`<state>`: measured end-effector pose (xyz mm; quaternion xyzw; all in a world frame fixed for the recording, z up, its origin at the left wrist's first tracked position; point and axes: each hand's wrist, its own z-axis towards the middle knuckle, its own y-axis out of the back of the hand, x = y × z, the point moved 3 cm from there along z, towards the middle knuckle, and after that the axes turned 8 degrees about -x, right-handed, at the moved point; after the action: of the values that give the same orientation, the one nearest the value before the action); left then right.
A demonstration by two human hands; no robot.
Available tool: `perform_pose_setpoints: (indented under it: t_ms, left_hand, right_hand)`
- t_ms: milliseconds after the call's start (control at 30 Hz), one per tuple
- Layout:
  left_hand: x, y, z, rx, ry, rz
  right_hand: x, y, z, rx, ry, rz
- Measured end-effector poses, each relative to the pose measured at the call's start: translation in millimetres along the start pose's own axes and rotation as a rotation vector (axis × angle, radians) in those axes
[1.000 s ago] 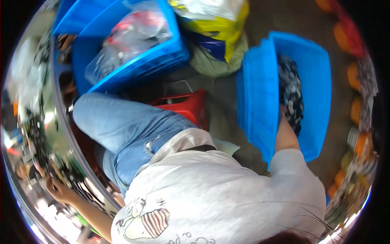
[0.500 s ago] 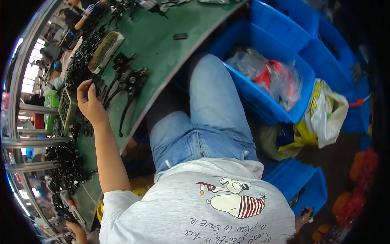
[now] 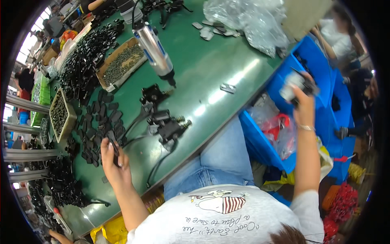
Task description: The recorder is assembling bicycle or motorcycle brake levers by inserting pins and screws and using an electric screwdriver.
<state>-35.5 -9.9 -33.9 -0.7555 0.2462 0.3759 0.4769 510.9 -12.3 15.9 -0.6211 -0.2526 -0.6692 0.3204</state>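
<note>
My left hand (image 3: 116,164) is closed on a small black piece (image 3: 115,151) at the edge of a pile of similar flat black pieces (image 3: 99,122) on the green table. Out to the right, my right hand (image 3: 304,97) grips a black-and-silver part (image 3: 298,87), smeared by motion, above the blue crates. Between my hands, two black brake-lever assemblies (image 3: 168,129) lie on the table with their levers pointing toward me. Over them hangs a silver power screwdriver (image 3: 154,51), its tip just above the farther assembly.
A cardboard tray of screws (image 3: 124,63) and a cream tray of small dark parts (image 3: 61,116) stand at the left. Heaps of black parts (image 3: 87,57) lie beyond. Clear plastic bags (image 3: 252,24) rest at the back. A blue crate (image 3: 264,138) with bags stands beside my legs.
The view has swung, bringing the screwdriver and more of the table into sight. My right hand now shows at the right with the part. My left hand now pinches a small black piece.
</note>
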Motion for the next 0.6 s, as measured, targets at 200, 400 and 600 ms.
perform_pose_setpoints:
  t_ms: [200,400,600]
  left_hand:
    - [0.0,17.5,-12.7,-0.092,0.110,-0.206]
    - [4.1,14.4,-13.7,-0.118,0.094,-0.276]
    - [6.4,-11.4,-7.6,-0.228,0.196,-0.213]
  right_hand:
    - [-41.9,-200.1,86.1,0.371,-0.015,-0.277]
    - [-81.2,-249.8,144.1,0.693,0.162,-0.497]
    - [-87.2,-243.4,177.9,0.708,0.535,-0.663]
